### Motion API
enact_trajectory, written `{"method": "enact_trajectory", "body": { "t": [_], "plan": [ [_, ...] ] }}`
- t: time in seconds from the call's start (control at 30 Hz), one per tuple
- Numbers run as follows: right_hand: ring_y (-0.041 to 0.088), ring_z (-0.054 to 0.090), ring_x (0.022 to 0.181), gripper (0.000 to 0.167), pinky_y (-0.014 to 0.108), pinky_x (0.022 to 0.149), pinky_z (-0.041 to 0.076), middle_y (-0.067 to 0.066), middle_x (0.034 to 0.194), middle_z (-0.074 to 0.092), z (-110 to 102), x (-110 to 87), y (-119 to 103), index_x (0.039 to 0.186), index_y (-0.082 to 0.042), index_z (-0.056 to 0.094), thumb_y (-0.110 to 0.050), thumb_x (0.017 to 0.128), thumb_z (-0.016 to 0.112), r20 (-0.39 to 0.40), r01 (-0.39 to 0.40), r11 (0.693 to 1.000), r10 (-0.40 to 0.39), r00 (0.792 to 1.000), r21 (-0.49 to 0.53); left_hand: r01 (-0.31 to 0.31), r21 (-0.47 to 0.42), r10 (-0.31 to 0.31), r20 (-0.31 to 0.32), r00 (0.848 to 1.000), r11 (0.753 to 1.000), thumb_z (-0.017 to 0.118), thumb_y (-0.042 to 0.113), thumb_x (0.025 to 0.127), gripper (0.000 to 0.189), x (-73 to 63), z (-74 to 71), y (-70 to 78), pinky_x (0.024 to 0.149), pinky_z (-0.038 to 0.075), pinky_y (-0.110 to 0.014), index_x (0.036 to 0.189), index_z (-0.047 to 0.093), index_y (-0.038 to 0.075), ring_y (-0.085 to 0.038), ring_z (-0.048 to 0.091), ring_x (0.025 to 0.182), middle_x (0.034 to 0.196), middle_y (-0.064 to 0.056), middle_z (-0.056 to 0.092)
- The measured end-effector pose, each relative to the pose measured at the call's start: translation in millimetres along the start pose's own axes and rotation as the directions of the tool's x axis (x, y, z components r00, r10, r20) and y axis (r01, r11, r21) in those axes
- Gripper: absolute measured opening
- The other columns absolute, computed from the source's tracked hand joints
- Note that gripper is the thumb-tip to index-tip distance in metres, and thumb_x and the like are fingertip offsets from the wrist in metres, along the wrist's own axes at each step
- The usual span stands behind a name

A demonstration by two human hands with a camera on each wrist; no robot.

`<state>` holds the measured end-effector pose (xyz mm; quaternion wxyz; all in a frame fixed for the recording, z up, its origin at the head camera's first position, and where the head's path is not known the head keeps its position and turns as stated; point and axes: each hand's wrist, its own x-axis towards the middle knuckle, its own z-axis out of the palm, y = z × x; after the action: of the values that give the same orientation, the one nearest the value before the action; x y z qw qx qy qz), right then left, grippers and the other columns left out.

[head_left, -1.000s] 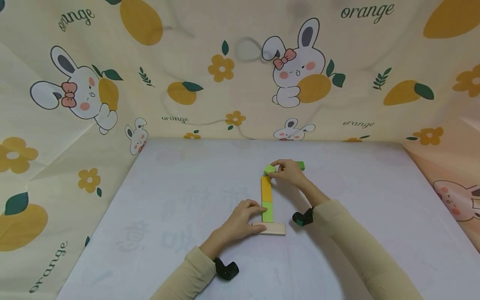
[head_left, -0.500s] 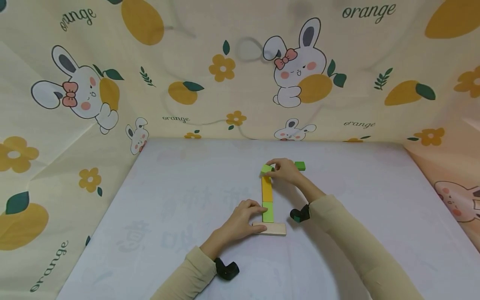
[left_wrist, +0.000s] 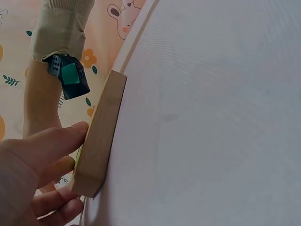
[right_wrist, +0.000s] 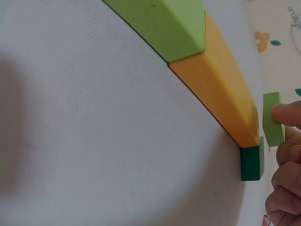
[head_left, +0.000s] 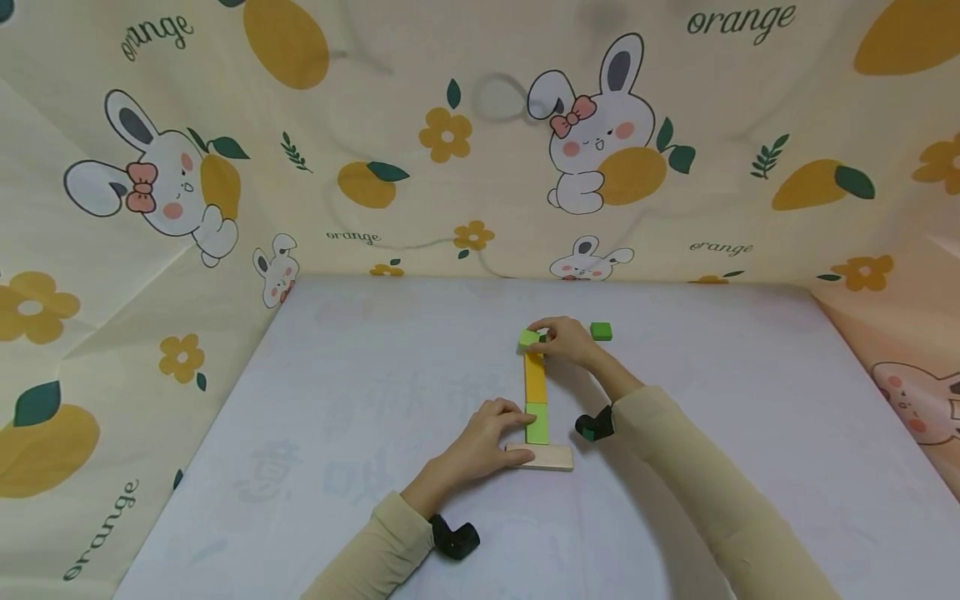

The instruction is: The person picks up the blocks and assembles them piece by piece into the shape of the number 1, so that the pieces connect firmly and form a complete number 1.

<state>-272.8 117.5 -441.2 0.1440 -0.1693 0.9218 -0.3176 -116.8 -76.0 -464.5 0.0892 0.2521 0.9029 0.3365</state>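
Note:
In the head view, blocks form a line on the white table: a plain wooden block [head_left: 553, 457] lies crosswise nearest me, then a light green block [head_left: 537, 431], then a yellow block [head_left: 535, 380]. Against the yellow block's far end sits a dark green block [right_wrist: 250, 164], seen in the right wrist view. My right hand [head_left: 572, 341] pinches another light green block [right_wrist: 273, 120] between thumb and fingers, raised near that far end. My left hand [head_left: 480, 437] rests beside the line, its thumb touching the wooden block and its fingertips at the nearer light green block.
A separate green block [head_left: 601, 332] lies to the right of my right hand, at the back. Behind the white table [head_left: 375, 350] hangs a cloth [head_left: 442, 192] printed with rabbits and oranges. Black wrist cameras [head_left: 454, 540] hang below both sleeves.
My right hand has shifted slightly left with the light green block, and the green block at the back right shows more fully. The left hand stays in place.

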Motion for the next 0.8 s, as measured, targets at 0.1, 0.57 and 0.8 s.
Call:
{"method": "enact_trajectory", "body": {
  "t": [0.1,0.57,0.8],
  "plan": [
    [0.012,0.04,0.062,0.044,0.022,0.056,0.031,0.001,0.07,0.048,2.7,1.4,0.0,0.125,-0.005,0.062,-0.024,0.087,0.07,0.003,-0.001,1.0,0.001,1.0,-0.004,-0.002,0.008,0.002,0.009,1.0,1.0,0.072,0.033,0.086,0.049,0.8,0.7,-0.7,0.1,0.043,-0.036,0.13,0.062,0.014,-0.02,0.049,0.116,0.126,-0.007,0.057],
    [0.029,0.057,0.098,0.044,0.024,0.071,0.043,0.023,0.125,0.062,7.0,7.6,-1.3,0.13,-0.006,0.059,-0.023,0.09,0.066,0.018,-0.013,0.999,0.014,1.0,-0.04,-0.001,-0.035,0.002,0.016,1.0,0.999,0.073,0.032,0.085,0.05,1.0,1.3,-3.5,0.101,0.044,-0.034,0.13,0.061,0.013,-0.02,0.049,0.114,0.126,-0.007,0.057],
    [0.026,0.058,0.092,0.041,0.026,0.073,0.045,0.023,0.131,0.06,7.4,9.1,-4.9,0.129,-0.005,0.059,-0.02,0.091,0.064,0.045,0.034,0.998,-0.031,0.998,-0.056,0.024,-0.039,-0.023,0.023,0.999,0.999,0.073,0.032,0.085,0.05,1.0,1.7,-3.7,0.102,0.044,-0.033,0.131,0.061,0.014,-0.018,0.048,0.115,0.127,-0.006,0.057]
  ]
}}
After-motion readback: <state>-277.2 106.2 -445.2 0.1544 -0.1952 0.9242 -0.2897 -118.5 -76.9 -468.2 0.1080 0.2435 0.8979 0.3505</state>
